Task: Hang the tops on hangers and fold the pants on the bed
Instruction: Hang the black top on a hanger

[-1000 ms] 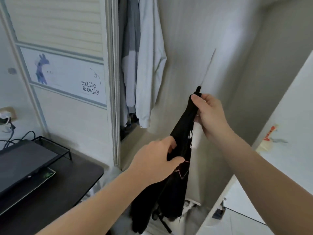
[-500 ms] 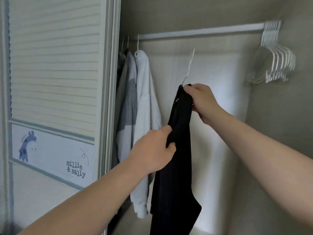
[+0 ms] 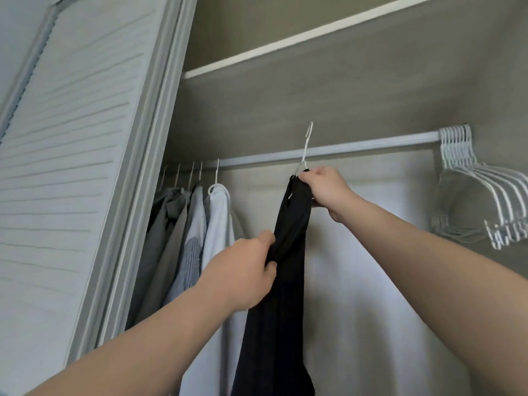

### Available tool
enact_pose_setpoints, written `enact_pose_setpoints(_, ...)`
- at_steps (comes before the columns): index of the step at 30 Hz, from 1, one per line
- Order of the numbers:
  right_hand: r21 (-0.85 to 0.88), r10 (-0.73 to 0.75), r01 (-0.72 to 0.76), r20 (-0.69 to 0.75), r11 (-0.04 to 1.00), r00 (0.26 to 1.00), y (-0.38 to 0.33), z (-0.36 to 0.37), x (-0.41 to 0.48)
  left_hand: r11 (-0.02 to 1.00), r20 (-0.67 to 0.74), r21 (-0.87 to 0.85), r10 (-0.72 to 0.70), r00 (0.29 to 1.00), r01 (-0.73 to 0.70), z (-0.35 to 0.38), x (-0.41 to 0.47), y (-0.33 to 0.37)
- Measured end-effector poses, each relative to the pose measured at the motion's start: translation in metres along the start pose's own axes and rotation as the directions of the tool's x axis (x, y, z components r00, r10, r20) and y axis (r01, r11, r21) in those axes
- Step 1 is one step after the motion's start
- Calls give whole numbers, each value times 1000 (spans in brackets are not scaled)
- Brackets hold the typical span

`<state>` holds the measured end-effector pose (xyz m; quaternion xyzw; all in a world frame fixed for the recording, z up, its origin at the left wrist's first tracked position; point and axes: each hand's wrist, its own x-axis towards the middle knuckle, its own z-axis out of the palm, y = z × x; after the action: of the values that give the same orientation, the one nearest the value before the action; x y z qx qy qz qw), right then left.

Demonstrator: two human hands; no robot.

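Observation:
A black top (image 3: 285, 281) hangs from a white wire hanger (image 3: 305, 150) whose hook rises in front of the closet rail (image 3: 371, 144), its tip above the rail. My right hand (image 3: 328, 192) grips the top's collar together with the hanger's neck. Lower down, my left hand (image 3: 243, 270) pinches the bunched black fabric at its left edge. The top's hem runs out of the frame at the bottom.
Several grey, blue and white tops (image 3: 194, 238) hang at the rail's left end. A bunch of bare white hangers (image 3: 480, 184) hangs at the right end. A louvred closet door (image 3: 71, 167) stands at left, a shelf (image 3: 285, 44) above the rail.
Both hands have lifted the black top on its hanger, and the hook now reaches the rail. The view has tilted upward, from the desk and floor to the shelf.

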<state>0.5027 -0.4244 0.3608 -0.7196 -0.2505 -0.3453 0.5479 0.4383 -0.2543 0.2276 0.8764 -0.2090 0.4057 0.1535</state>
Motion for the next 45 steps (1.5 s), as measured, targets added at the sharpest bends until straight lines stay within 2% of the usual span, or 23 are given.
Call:
enact_pose_setpoints(5,2,17,-17,-23,1000,1000,17,-4,40,996,0,87,-10,1000,10,18,28,-1)
enact_pose_setpoints(15,56,140,-140,0,989,990,51,4,54,994,12,111,-10,1000,8,38,42,-16)
enact_pose_setpoints(19,-110,155,-153,16,982,988,40,5,42,997,29,78,8,1000,-10,43,36,-17)
enact_pose_setpoints(24,-420,142,-65,153,905,978,20,13,16,993,32,99,64,997,-67,52,28,-19)
enact_pose_setpoints(27,-498,160,-40,200,867,967,16,20,8,991,62,109,77,995,-83,57,24,-22)
enact_pose_setpoints(32,-480,153,-40,199,877,968,21,32,10,995,94,79,56,994,-63,56,20,-31)
enact_pose_setpoints(45,-203,81,-27,259,979,962,24,88,27,994,46,102,-44,998,39,26,14,-72)
